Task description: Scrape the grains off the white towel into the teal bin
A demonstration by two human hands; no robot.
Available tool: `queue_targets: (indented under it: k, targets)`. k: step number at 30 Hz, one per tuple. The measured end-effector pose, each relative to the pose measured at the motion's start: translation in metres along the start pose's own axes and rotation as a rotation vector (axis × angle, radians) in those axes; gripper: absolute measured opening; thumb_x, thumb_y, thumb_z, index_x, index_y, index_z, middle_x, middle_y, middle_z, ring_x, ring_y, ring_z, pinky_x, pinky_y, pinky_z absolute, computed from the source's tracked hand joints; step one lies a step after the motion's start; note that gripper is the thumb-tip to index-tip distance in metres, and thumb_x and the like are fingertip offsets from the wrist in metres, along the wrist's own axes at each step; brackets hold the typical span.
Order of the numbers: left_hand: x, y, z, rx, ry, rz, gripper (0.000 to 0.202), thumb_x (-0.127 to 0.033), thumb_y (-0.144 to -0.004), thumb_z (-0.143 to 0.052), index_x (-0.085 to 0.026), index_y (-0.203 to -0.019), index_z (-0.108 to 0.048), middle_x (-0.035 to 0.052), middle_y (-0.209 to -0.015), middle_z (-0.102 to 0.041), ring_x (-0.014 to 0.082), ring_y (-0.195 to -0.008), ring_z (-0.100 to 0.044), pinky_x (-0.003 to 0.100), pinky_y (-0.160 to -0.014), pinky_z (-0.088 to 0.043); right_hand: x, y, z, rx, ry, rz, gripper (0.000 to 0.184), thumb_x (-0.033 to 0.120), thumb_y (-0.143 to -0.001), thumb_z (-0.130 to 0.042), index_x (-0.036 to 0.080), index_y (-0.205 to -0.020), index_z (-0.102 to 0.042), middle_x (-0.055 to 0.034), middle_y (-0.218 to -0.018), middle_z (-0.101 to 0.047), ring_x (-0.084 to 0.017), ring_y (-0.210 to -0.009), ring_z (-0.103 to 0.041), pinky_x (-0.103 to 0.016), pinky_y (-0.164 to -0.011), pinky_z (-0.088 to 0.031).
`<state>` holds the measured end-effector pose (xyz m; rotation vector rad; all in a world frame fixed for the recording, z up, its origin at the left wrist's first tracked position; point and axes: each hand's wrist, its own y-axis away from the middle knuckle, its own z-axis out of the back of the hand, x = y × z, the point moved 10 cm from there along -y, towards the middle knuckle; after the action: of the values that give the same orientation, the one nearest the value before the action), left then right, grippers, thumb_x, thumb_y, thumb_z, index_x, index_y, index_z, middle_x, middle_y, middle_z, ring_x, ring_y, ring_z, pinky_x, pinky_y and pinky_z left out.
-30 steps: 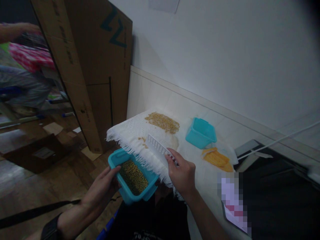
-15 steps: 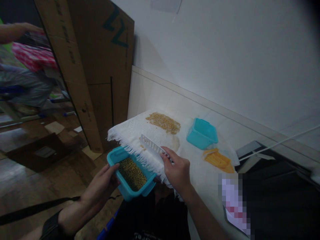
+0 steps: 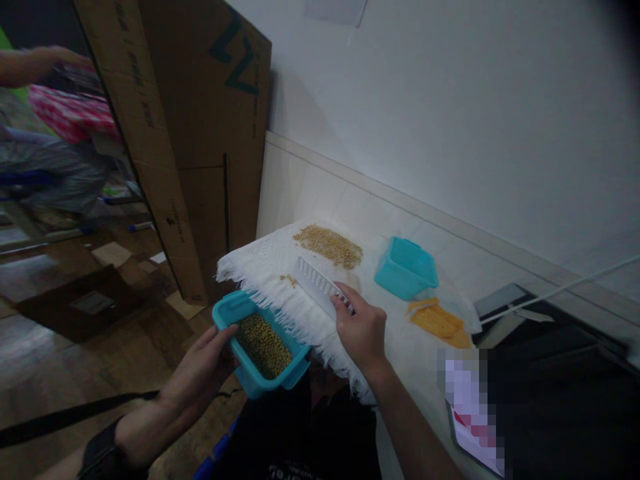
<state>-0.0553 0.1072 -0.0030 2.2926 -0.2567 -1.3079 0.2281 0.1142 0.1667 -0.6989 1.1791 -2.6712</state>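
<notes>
My left hand point(image 3: 203, 372) grips the near side of a teal tub point(image 3: 260, 347) holding greenish-brown beans, kept just under the fringed edge of a white cloth point(image 3: 280, 280). Pinched in my right hand point(image 3: 361, 330) is a white slotted plastic scraper point(image 3: 316, 283), which lies flat on the cloth. A few loose beans point(image 3: 289, 279) sit by the scraper's far end. Farther back on the cloth lies a larger bean pile point(image 3: 329, 243).
A second teal tub point(image 3: 406, 268) stands on the table to the right, with a yellow heap point(image 3: 440, 322) on plastic beside it. A tall cardboard box point(image 3: 200, 133) leans against the wall at left. Another person's arm point(image 3: 35, 63) shows at the far left.
My right hand pushed the scraper left toward the cloth's edge, then drew it back right. The tub in my left hand has barely shifted.
</notes>
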Motion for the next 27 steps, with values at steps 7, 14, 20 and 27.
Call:
queue_targets:
  k: [7,14,20,27]
  targets:
    - [-0.0004,0.0028,0.0001,-0.024,0.006,0.017,0.029,-0.027,-0.069,-0.1,-0.021,-0.086,-0.078,-0.002,-0.07,-0.07,0.0141,-0.062,-0.057,0.024,-0.057,-0.051,-0.0019,0.0017,-0.0055,0.017,-0.001,0.012,0.029,0.027,-0.102,-0.064,0.022,-0.113,-0.091,-0.0068,-0.08,-0.087,-0.019,-0.053,-0.074,-0.024,-0.057,-0.058]
    - [-0.0021,0.003,0.0021,-0.03,-0.001,0.008,0.025,-0.028,-0.072,-0.098,-0.02,-0.084,-0.078,-0.0031,-0.065,-0.064,0.0137,-0.06,-0.053,0.024,-0.056,-0.049,0.0032,0.0025,-0.0044,0.006,-0.056,0.044,0.027,0.025,-0.103,-0.065,0.021,-0.111,-0.09,-0.0084,-0.089,-0.089,-0.02,-0.061,-0.08,-0.023,-0.06,-0.06]
    - [-0.0001,0.0023,0.0021,-0.021,0.017,0.015,0.046,-0.031,-0.055,-0.107,-0.019,-0.089,-0.08,-0.0033,-0.069,-0.072,0.0132,-0.062,-0.058,0.024,-0.056,-0.052,0.0009,0.0012,-0.0062,0.019,-0.068,0.031,0.027,0.024,-0.1,-0.067,0.022,-0.112,-0.09,-0.0072,-0.087,-0.089,-0.019,-0.058,-0.079,-0.024,-0.061,-0.061]
    - [0.0015,0.001,0.0035,-0.016,0.025,0.016,0.039,-0.03,-0.059,-0.106,-0.02,-0.09,-0.083,-0.002,-0.074,-0.078,0.0129,-0.063,-0.064,0.024,-0.058,-0.054,-0.0012,0.0004,-0.0075,0.025,-0.081,0.02,0.026,0.025,-0.1,-0.067,0.023,-0.11,-0.091,-0.0073,-0.085,-0.088,-0.021,-0.057,-0.079,-0.025,-0.061,-0.062]
